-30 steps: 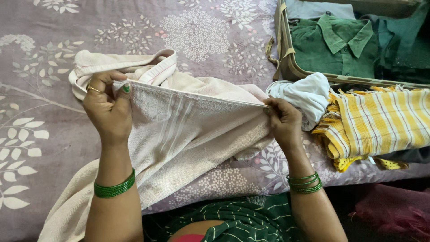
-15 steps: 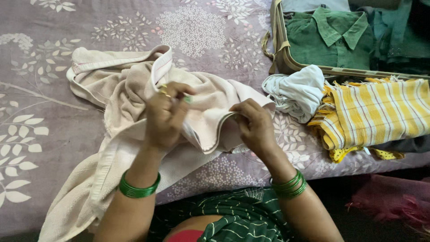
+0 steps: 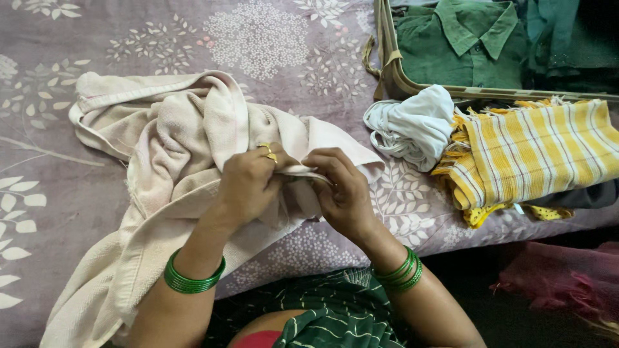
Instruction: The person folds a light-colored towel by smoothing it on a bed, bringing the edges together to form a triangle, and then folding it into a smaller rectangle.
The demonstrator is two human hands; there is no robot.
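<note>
Both forearms are bare, without sleeves. The left hand [image 3: 248, 183] has a gold ring on one finger, and the nail that shows is painted green. On the left wrist there is a stack of thin green bangles [image 3: 192, 278], shiny and close together. The right hand [image 3: 342, 187] has a similar stack of green bangles at its wrist, a little looser. At the near edge, the person wears a dark green garment [image 3: 335, 309] with thin pale lines, and a small red part shows under it.
</note>
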